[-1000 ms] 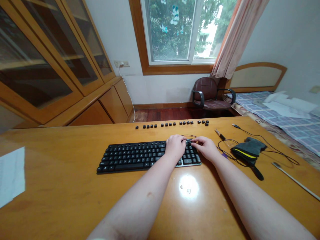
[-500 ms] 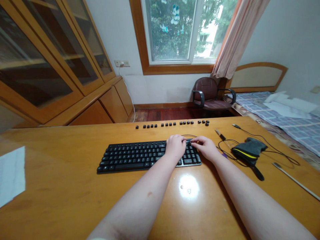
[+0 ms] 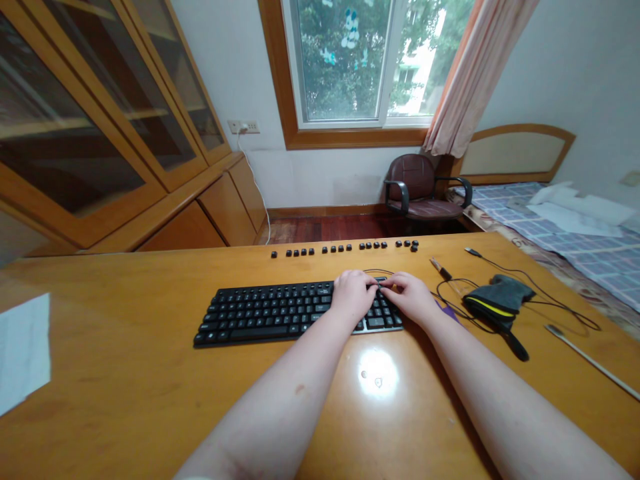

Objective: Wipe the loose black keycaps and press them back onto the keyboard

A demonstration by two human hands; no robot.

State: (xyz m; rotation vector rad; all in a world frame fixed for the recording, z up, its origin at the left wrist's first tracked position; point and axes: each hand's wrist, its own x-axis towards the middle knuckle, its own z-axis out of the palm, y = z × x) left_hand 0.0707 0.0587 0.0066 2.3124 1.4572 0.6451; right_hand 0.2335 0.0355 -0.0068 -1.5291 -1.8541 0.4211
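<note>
When handling keyboard (image 3: 265, 315) just below frame center, expect light, stiff, slick keys (image 3: 383, 312), best pinched by sides; can't tell grip of left hand (image 3: 353, 293) or right hand (image 3: 411, 297), bunched close.

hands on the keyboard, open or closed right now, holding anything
Left hand: bent over the right part of the keyboard; open or closed, holding anything, cannot be told.
Right hand: bent beside it; grip cannot be told either.
</note>
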